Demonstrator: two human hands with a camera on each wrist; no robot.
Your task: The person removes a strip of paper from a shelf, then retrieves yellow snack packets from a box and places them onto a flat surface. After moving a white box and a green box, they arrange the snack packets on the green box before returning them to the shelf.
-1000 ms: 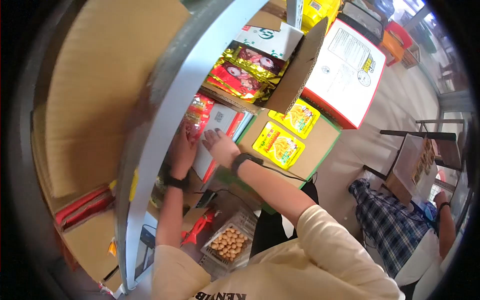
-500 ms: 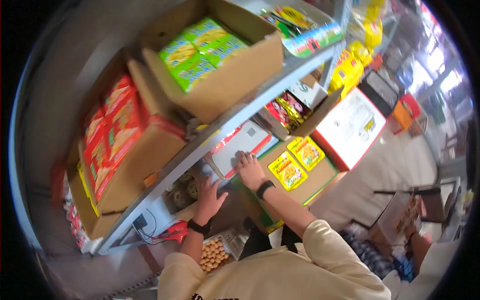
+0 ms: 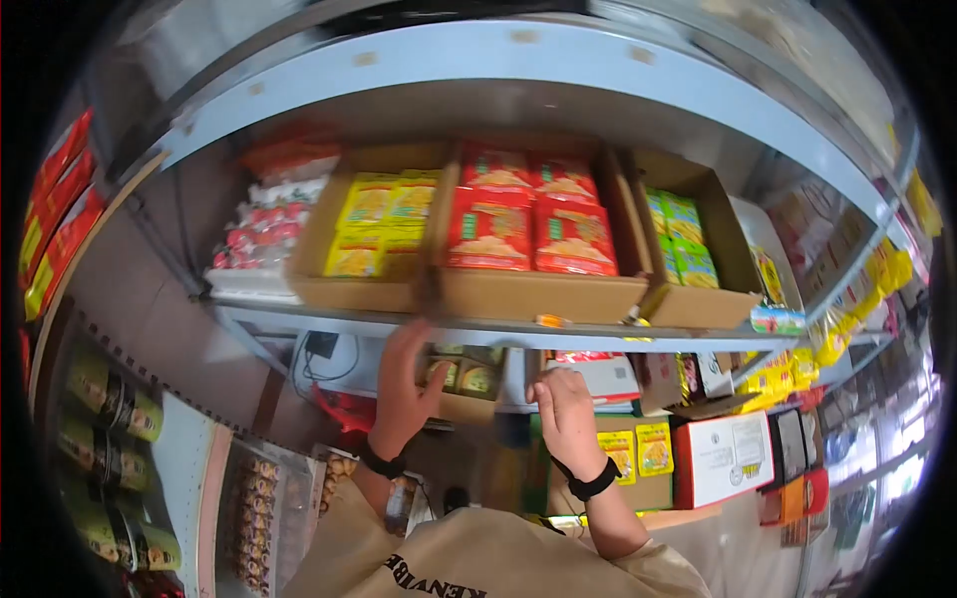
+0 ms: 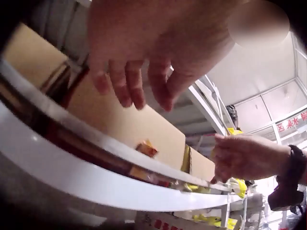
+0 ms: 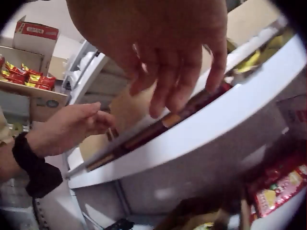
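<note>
Shelf carton (image 3: 543, 297) stands near the left grip (image 3: 402, 392).

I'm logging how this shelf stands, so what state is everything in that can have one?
Cardboard box of red packets: open, packets inside
Cardboard box of yellow packets: open, packets inside
Cardboard box of green packets: open, packets inside
White carton with red edges: closed
Two loose yellow packets: lying flat, side by side
Left hand: empty, fingers relaxed
Right hand: empty, fingers loosely curled

Pale metal shelving (image 3: 558, 55) crosses a grey-walled room
</note>
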